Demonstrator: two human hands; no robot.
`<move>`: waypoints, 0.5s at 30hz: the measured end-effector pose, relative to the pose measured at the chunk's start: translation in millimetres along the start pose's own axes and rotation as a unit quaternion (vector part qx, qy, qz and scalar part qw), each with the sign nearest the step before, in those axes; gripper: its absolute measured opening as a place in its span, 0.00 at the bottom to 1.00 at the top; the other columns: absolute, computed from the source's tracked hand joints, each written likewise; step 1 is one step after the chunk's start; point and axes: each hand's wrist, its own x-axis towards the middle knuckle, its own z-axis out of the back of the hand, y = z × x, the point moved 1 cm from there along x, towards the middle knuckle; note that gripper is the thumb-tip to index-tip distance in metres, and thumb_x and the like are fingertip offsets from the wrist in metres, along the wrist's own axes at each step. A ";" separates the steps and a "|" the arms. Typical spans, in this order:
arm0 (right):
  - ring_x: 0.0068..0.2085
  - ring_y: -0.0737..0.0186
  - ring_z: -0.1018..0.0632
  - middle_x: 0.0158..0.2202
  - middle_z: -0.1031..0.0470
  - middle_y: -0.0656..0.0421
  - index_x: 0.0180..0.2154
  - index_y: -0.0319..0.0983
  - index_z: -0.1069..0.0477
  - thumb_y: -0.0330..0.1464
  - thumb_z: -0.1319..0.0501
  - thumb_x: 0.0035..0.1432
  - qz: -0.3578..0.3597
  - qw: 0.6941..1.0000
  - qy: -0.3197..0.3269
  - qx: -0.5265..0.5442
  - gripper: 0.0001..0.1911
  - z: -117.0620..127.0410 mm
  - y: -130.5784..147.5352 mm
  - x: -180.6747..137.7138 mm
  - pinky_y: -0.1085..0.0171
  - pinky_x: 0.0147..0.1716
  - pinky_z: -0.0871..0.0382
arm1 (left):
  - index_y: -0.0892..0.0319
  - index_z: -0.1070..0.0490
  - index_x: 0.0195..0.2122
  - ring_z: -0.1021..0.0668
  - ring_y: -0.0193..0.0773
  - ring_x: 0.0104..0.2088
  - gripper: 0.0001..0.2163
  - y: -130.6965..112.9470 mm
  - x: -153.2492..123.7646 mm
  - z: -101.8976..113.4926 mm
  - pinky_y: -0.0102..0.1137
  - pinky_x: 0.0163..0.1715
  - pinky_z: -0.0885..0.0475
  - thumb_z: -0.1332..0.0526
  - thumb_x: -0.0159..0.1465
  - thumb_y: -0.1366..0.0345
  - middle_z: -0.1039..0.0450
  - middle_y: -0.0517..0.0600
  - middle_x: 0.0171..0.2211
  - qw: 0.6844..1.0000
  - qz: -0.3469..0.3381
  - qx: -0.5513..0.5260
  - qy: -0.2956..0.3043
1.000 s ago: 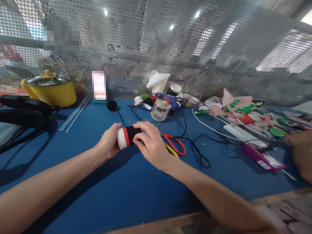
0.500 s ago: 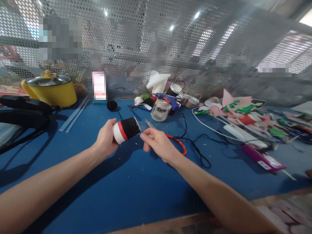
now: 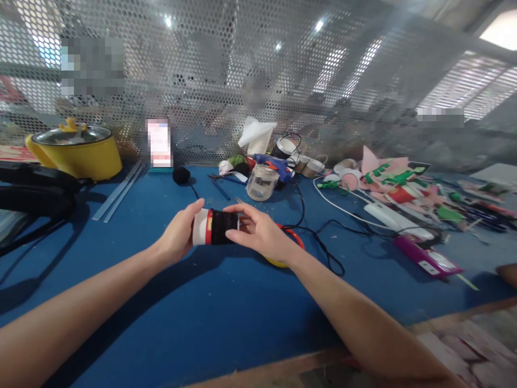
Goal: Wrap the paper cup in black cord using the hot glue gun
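Observation:
A small cup-like cylinder (image 3: pixel 214 227) lies on its side between my hands, above the blue table (image 3: pixel 202 312). It is white at the left end, then a red band, then black. My left hand (image 3: pixel 177 237) wraps round the white end. My right hand (image 3: pixel 262 237) pinches the black end with thumb and fingers. Red-handled scissors (image 3: pixel 293 240) and something yellow (image 3: pixel 277 263) lie on the table just under and behind my right hand.
A glass jar (image 3: pixel 262 182) and a blue glue gun (image 3: pixel 272 163) stand behind the hands, with a black cable (image 3: pixel 319 242) trailing right. Felt pieces (image 3: pixel 396 180) and a purple item (image 3: pixel 428 261) lie at the right. A yellow pot (image 3: pixel 75 151) sits far left. Another person's hand (image 3: pixel 509 272) shows at the right edge.
My right hand, off the cylinder half a second ago, has come back to grip its black end. The cylinder has dropped from a tilt to level.

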 end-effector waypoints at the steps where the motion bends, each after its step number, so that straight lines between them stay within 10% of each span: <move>1: 0.35 0.66 0.29 0.37 0.33 0.57 0.44 0.39 0.42 0.33 0.42 0.47 0.008 1.000 0.011 -0.017 0.20 -0.1 -0.4 -0.2 0.64 0.34 0.33 | 0.63 0.36 0.17 0.33 0.31 0.15 0.15 -0.2 1.0 -1.0 0.26 0.17 0.38 0.48 0.53 0.58 0.36 0.47 0.13 0.999 0.025 -0.018 -0.007; 15: 0.51 0.66 0.38 0.49 0.38 0.55 0.44 0.37 0.37 0.32 0.58 0.59 0.123 0.989 0.006 -0.080 0.17 -9.0 2.2 -1.4 0.61 0.51 0.47 | 0.64 0.35 0.17 0.40 0.27 0.14 0.17 10.7 -8.6 -0.4 0.23 0.14 0.47 0.47 0.52 0.54 0.41 0.44 0.12 0.981 -0.024 0.183 0.059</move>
